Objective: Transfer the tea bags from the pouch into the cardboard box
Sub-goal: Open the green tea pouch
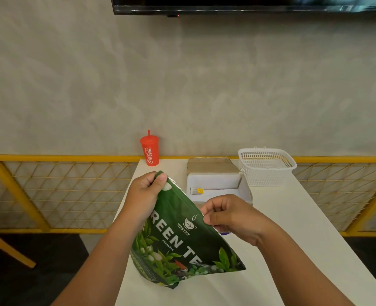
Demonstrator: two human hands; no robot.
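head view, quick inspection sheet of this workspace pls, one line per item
surface: white table, no spills seen
job's things: green tea pouch held tilted above the table's near end; cardboard box open behind it, lid folded back, with a small yellow-tagged item inside, likely a tea bag
clutter: red cup with straw at the far edge; white basket to the right of the box
hands: left hand pinches the pouch's top corner; right hand pinches its upper edge
cables: nothing seen
surroundings: grey wall; yellow railing behind the table; dark screen mounted above
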